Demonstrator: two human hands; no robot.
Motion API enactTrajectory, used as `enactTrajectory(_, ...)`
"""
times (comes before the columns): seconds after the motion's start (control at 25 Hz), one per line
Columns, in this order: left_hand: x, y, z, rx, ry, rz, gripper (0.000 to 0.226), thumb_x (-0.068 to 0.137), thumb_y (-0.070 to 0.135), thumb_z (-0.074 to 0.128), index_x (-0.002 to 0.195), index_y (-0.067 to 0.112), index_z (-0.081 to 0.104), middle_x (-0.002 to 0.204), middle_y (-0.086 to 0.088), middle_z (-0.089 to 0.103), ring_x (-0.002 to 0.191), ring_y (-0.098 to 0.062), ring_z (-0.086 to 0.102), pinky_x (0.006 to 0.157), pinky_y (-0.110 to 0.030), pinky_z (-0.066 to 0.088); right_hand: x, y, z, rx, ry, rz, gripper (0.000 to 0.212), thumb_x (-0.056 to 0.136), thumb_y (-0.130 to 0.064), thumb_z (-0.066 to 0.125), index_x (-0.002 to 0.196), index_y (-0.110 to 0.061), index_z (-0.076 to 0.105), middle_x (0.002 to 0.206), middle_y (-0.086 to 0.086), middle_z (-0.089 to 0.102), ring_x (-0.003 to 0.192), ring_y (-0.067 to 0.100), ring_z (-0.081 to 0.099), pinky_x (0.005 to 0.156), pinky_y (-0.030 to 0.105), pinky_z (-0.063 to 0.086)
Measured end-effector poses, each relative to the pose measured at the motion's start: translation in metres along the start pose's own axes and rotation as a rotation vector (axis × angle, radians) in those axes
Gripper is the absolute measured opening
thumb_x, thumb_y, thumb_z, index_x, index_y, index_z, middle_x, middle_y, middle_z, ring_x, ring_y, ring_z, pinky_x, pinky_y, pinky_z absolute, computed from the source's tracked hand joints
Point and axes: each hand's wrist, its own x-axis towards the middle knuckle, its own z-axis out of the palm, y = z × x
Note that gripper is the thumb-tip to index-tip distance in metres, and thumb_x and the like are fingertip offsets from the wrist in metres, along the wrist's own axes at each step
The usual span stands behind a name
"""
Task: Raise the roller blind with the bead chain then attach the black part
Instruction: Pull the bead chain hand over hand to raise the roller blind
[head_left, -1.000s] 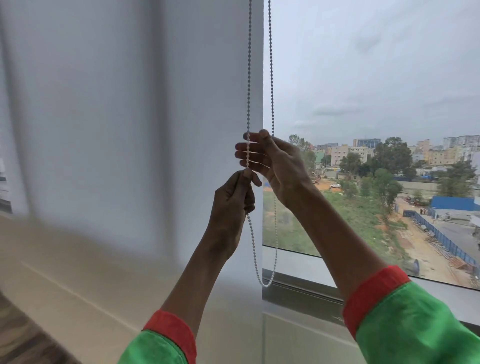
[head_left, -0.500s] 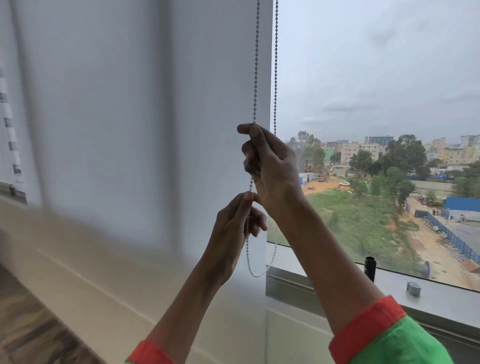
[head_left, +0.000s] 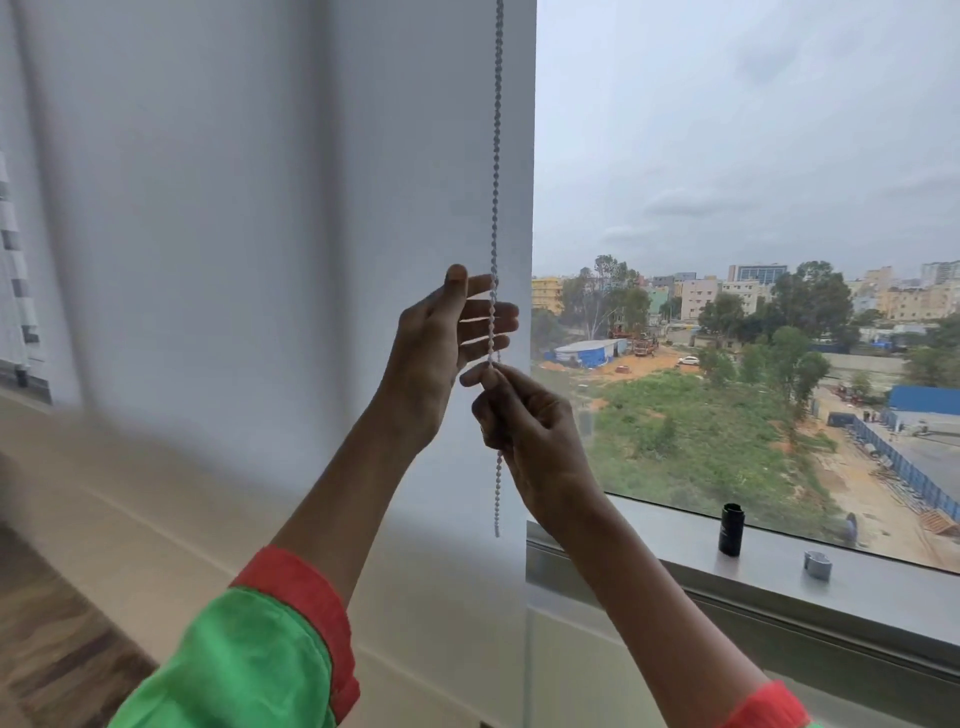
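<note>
Two hands on white bead chain (head_left: 496, 156), hanging beside white fabric roller blind (head_left: 260, 208). Right hand (head_left: 535, 431) pinches chain, thumb against forefinger. Left hand (head_left: 447, 338) open, fingers spread behind chain, no grip. Advice: pull one strand only, straight down, short even strokes, hand over hand. Black cylindrical part (head_left: 731, 529) upright on grey window sill (head_left: 883, 582), near small grey clip (head_left: 817, 564).

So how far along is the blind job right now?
Nothing looks finished: the roller blind hangs low, its lower edge out of view. In hand: the right hand pinches the bead chain, while the left hand is open just above, fingers spread behind it. Left: raising the blind and attaching the black part, which stands untouched on the sill.
</note>
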Motion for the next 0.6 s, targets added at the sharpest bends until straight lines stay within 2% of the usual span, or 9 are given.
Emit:
enactTrajectory(0.12, 0.018, 0.029, 0.013, -0.013, -0.083, 0.026, 0.036, 0.097, 0.044, 0.034, 0.105, 0.021, 0.06, 0.086, 0.001, 0.073, 0.075, -0.012, 0.07, 0.068, -0.023, 0.055, -0.014, 0.009, -0.004, -0.099, -0.015, -0.003, 0.024, 0.096, -0.016, 0.048, 0.084, -0.019, 0.069, 0.049, -0.009, 0.044, 0.048, 0.006, 0.034, 0.048, 0.016, 0.028)
enactTrajectory(0.2, 0.023, 0.038, 0.021, -0.004, -0.086, 0.014, 0.038, 0.095, 0.047, 0.036, 0.104, 0.021, 0.061, 0.071, 0.004, 0.07, 0.062, -0.009, 0.059, 0.059, -0.02, 0.047, -0.022, 0.013, -0.007, -0.109, -0.009, 0.014, 0.023, 0.095, -0.017, 0.048, 0.085, -0.018, 0.069, 0.049, -0.009, 0.044, 0.048, 0.006, 0.035, 0.048, 0.015, 0.028)
enactTrajectory(0.32, 0.021, 0.034, 0.025, -0.082, -0.046, 0.045, 0.03, 0.098, 0.031, 0.041, 0.088, 0.019, 0.067, 0.055, 0.001, 0.047, 0.051, -0.009, 0.037, 0.05, -0.021, 0.032, -0.028, 0.012, -0.011, -0.108, -0.012, 0.014, 0.023, 0.095, -0.017, 0.049, 0.085, -0.017, 0.069, 0.05, -0.01, 0.044, 0.049, 0.006, 0.035, 0.049, 0.015, 0.029)
enactTrajectory(0.4, 0.018, 0.03, 0.024, -0.113, -0.05, 0.086, 0.03, 0.098, 0.022, 0.043, 0.081, 0.019, 0.067, 0.05, 0.004, 0.041, 0.048, -0.009, 0.031, 0.045, -0.021, 0.027, -0.029, 0.01, -0.01, -0.141, -0.019, 0.001, 0.022, 0.095, -0.016, 0.049, 0.087, -0.016, 0.069, 0.05, -0.009, 0.045, 0.05, 0.006, 0.036, 0.05, 0.016, 0.029)
enactTrajectory(0.6, 0.016, 0.035, 0.019, -0.157, -0.102, 0.154, 0.031, 0.098, 0.022, 0.044, 0.077, 0.02, 0.067, 0.048, 0.008, 0.04, 0.044, -0.006, 0.03, 0.042, -0.016, 0.027, -0.024, -0.001, -0.017, -0.119, -0.03, 0.034, 0.023, 0.094, -0.011, 0.049, 0.089, -0.013, 0.071, 0.055, -0.001, 0.056, 0.051, 0.013, 0.041, 0.051, 0.019, 0.032)
